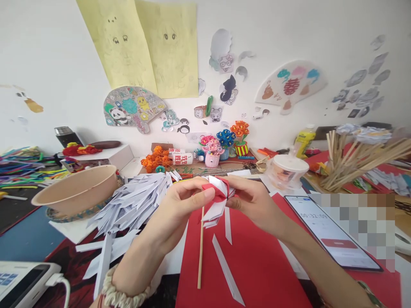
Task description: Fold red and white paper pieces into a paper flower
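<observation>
Two forearms, seen from above, converge on a folded red-and-white paper piece [215, 210] held near mid-view, the left arriving from between 7 and 8 o'clock, the right from 4 o'clock (directions centred on this piece, 12 toward the wall [282, 38]); both wrists are raised, the fingers bent inward. Below them a red sheet [263, 269] spreads over the surface, its widest expanse between the long loose strip and the right forearm. Room for the arms is bounded at 9 o'clock by a heap of white paper strips [128, 205], just beside the left forearm, with a shallow beige bowl [77, 186] beyond it; between 3 and 4 o'clock by a phone [334, 233]; near 2 o'clock by a lidded tub [287, 169]; and at 12 o'clock by small pots of craft flowers [212, 159]. Left hand [189, 199]: thumb pressed on a red flap, pinching the piece from 9 o'clock. Right hand [248, 196]: thumb and fingertips gathered, pinching its 3 o'clock side. A slender stick [200, 256] runs from beneath the left thumb toward 6 o'clock; whether it joins the piece cannot be told. Nearby, between 5 and 6 o'clock, lie the long loose strip [226, 269] and a shorter strip [228, 229].
</observation>
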A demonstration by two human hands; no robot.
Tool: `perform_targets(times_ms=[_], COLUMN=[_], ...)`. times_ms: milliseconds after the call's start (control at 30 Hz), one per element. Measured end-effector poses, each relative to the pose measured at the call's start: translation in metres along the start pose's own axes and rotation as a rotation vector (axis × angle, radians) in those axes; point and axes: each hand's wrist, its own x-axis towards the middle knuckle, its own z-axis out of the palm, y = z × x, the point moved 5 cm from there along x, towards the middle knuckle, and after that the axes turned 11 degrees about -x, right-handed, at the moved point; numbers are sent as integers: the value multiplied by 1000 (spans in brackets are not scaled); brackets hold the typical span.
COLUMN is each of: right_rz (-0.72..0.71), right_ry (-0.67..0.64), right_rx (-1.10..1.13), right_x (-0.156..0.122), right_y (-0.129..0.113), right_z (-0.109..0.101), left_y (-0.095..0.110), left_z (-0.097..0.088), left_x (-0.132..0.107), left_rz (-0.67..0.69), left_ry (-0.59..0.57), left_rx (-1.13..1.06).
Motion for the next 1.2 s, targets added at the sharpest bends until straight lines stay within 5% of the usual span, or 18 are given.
perform_targets(times_ms=[367, 633, 767, 967, 1200], right_rz=[34, 149, 268, 336, 328], right_ry=[-83, -16, 62, 7, -94], right_rx=[4, 212, 283, 363, 393], right_x=[2, 1, -1, -1, -1], right_y=[8, 20, 30, 31, 28], right_z=[-1, -7, -10, -9, -6], left_y=[-6, -2, 7, 21, 6], left_z=[-5, -11, -8, 0, -3], left_x=[3, 2, 2, 0, 1], left_rz=[-87, -40, 67, 208, -4], left_ry=[-22, 194, 190, 145, 68], left_rx=[25, 135, 340, 722, 476])
